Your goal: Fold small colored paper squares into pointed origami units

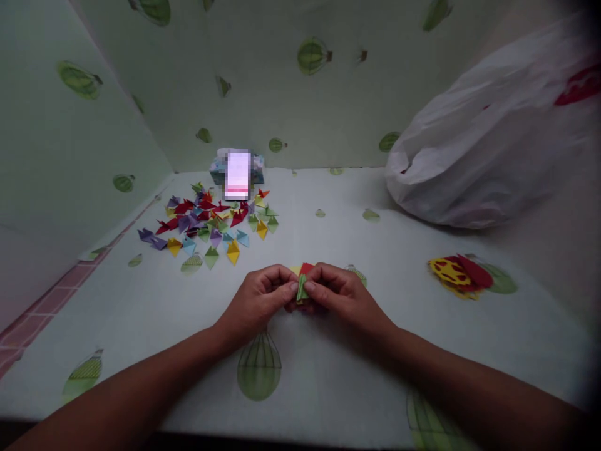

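Note:
Between my two hands is a small folded piece of green paper (302, 287), pinched by the fingertips of both. My left hand (263, 294) grips its left side with thumb and fingers closed. On the right side, my right hand (342, 294) presses it with the thumb. Just behind the fingers, red paper (307, 269) and a bit of yellow paper (295, 270) show; my hands cover the rest of them. To the far left lies a loose pile of folded paper pieces (206, 219) in red, purple, yellow, green and blue.
Behind the pile, a phone with a lit, blurred screen (238, 174) leans against a tissue box (258, 168). A large white plastic bag (469, 150) stands at the back right. Red and yellow cut-out shapes (457, 274) lie at the right. Balloon-patterned covering lines table and walls.

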Available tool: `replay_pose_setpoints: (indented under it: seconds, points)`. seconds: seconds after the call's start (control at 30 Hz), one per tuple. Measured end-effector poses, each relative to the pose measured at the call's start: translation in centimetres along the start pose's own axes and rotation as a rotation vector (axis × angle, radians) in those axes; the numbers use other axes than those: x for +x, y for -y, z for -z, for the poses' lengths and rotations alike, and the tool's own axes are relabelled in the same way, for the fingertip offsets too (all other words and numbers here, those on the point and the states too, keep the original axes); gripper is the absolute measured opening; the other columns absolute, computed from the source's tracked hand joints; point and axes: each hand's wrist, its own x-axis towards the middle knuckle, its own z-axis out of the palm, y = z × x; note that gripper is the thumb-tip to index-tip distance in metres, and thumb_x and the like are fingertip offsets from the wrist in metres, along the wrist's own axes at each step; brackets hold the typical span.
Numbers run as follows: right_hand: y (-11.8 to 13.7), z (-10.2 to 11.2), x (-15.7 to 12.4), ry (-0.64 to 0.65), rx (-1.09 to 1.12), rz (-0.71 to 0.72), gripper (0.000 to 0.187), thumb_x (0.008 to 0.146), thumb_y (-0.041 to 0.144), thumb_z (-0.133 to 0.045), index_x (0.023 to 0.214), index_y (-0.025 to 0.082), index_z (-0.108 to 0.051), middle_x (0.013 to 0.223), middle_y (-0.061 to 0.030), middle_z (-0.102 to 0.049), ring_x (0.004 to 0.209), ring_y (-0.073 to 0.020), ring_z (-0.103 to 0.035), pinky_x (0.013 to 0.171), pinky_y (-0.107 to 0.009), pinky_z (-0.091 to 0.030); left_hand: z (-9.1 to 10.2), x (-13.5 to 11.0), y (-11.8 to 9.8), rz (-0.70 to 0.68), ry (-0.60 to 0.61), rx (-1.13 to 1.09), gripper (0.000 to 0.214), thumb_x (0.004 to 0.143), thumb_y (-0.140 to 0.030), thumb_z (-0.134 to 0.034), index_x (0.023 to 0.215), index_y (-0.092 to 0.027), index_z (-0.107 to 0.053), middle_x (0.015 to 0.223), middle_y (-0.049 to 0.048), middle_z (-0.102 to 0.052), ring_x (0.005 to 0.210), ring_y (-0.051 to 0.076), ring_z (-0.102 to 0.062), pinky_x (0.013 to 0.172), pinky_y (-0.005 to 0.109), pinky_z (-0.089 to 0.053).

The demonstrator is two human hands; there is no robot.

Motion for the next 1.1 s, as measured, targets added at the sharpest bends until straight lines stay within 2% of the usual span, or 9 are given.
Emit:
replay_pose_setpoints:
  seconds: [0.13,0.33,0.6,0.83,0.97,1.1]
  points:
    - [0.01,0.1,0.04,-0.002,-0.007,-0.01,0.026,0.087,0.038,-0.066,0.074,0.018,-0.055,0.074,-0.0036,-0.068,0.065,-0.0127,-0.057,0.063,-0.027,-0.045,0.13,0.04,0.12,-0.001,0.037,0.001,0.016,0.085,-0.029,-0.065,0.08,-0.014,-0.064,0.066,-0.0001,-0.064,0.064,0.011,-0.057,0.066,0.025,-0.045]
    - [0.02,0.2,0.11,0.015,-0.072,0.03,0.026,0.087,0.037,-0.065,0.072,0.018,-0.055,0.071,-0.002,-0.065,0.063,-0.0118,-0.054,0.061,-0.026,-0.043,0.08,0.13,0.44,-0.011,-0.023,-0.078,0.019,0.079,-0.028,-0.073,0.083,-0.016,-0.058,0.067,-0.0026,-0.061,0.063,0.011,-0.057,0.064,0.024,-0.046]
    - [-0.06,0.0,-0.2,-0.074,-0.179,0.072,0.023,0.088,0.031,-0.062,0.07,0.018,-0.054,0.065,0.0009,-0.057,0.062,-0.0117,-0.051,0.059,-0.026,-0.04,-0.03,-0.19,-0.11,-0.048,-0.052,0.054,0.013,0.082,-0.027,-0.068,0.083,-0.015,-0.067,0.074,0.0009,-0.065,0.069,0.012,-0.06,0.067,0.025,-0.05]
    - [0.03,-0.1,-0.26,-0.104,-0.27,0.101,0.022,0.087,0.027,-0.062,0.068,0.018,-0.055,0.064,0.0012,-0.056,0.062,-0.0118,-0.05,0.058,-0.026,-0.039,-0.2,-0.29,0.13,-0.043,-0.08,0.092,0.016,0.076,-0.027,-0.074,0.082,-0.015,-0.065,0.077,0.0023,-0.067,0.071,0.014,-0.063,0.067,0.027,-0.052]
    - [0.03,0.06,-0.26,-0.064,-0.224,0.092,0.021,0.088,0.029,-0.061,0.072,0.017,-0.056,0.066,0.0005,-0.057,0.062,-0.0121,-0.053,0.059,-0.026,-0.042,-0.14,-0.18,-0.09,-0.045,-0.084,0.101,0.014,0.078,-0.027,-0.071,0.077,-0.015,-0.064,0.074,0.0008,-0.065,0.068,0.012,-0.059,0.065,0.025,-0.049]
    - [-0.09,0.18,-0.16,-0.047,-0.171,0.087,0.021,0.089,0.031,-0.061,0.074,0.017,-0.056,0.067,0.0009,-0.056,0.061,-0.0113,-0.052,0.059,-0.026,-0.042,-0.07,-0.1,-0.33,-0.006,-0.022,0.077,0.012,0.079,-0.025,-0.069,0.078,-0.015,-0.064,0.074,0.0006,-0.065,0.069,0.012,-0.06,0.066,0.024,-0.048]
